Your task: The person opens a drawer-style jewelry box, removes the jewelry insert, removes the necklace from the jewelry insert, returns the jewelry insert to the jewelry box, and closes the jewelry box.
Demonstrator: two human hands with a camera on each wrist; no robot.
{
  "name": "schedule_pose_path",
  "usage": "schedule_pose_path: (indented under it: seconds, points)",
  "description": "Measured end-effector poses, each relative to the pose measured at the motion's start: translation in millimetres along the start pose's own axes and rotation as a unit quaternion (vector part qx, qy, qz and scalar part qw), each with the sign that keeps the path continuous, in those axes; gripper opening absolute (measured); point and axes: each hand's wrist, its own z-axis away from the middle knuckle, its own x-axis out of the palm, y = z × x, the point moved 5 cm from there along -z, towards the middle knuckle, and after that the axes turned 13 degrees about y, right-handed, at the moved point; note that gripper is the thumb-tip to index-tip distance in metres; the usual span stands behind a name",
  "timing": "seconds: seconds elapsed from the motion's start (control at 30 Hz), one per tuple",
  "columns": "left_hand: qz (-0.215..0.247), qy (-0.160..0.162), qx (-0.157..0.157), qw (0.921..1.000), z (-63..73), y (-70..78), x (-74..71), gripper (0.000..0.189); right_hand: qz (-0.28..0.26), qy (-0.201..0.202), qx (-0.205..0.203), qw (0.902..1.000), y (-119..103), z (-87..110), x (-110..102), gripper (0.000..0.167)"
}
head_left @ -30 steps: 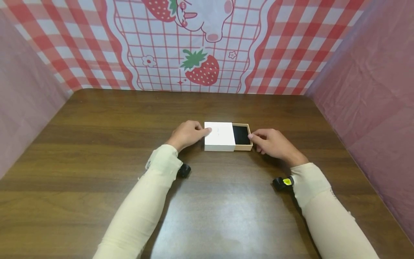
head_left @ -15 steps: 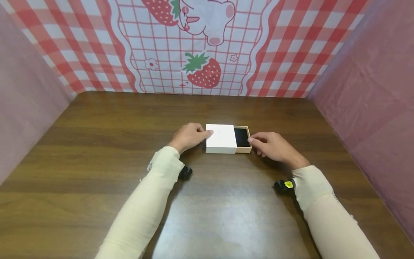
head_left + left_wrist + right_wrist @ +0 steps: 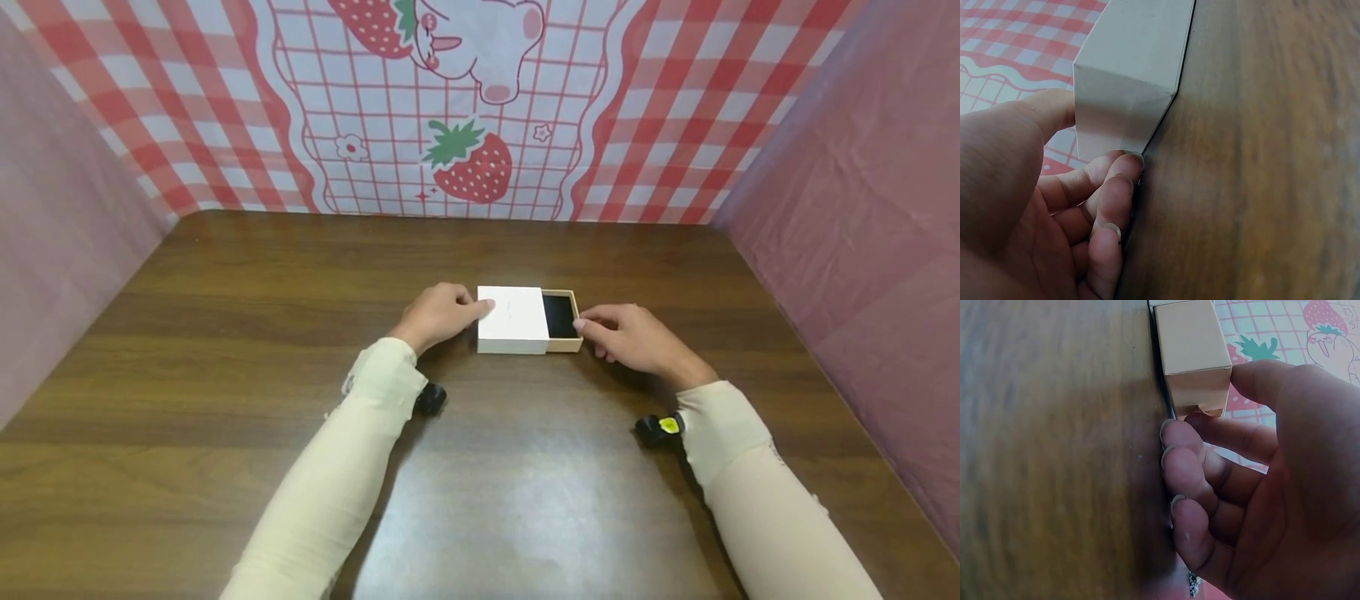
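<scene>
A flat white box sleeve point(image 3: 512, 317) lies on the table, with a tan inner tray point(image 3: 565, 345) sticking out of its right side. Black lining point(image 3: 559, 317) shows in the exposed part of the tray. My left hand point(image 3: 441, 315) grips the sleeve's left end, thumb on top and other fingers curled low at the side. At the tray's outer end, my right hand point(image 3: 628, 335) pinches the tray, its thumb over the rim. In the right wrist view, the index finger reaches a small notch in the tray's end wall point(image 3: 1200, 390). The rest of the tray is hidden inside the sleeve.
The brown wood table point(image 3: 480, 467) extends around the box. Behind it hangs a red and white checked cloth point(image 3: 465, 100) with strawberries, and pink cloth point(image 3: 847, 192) flanks both sides. Each wrist wears a small black camera point(image 3: 651, 430).
The tray has slid a little further left into the sleeve, so less of the black lining shows. Both hands keep their hold, and the head view has shifted slightly.
</scene>
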Motion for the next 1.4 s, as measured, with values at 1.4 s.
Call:
schedule_pose_path:
  seconds: [1.4]
  points:
    - [-0.006, 0.001, -0.004, 1.0, 0.8, 0.0, 0.8, 0.045, 0.007, -0.018, -0.008, 0.9998, -8.2, 1.9, 4.1, 0.042]
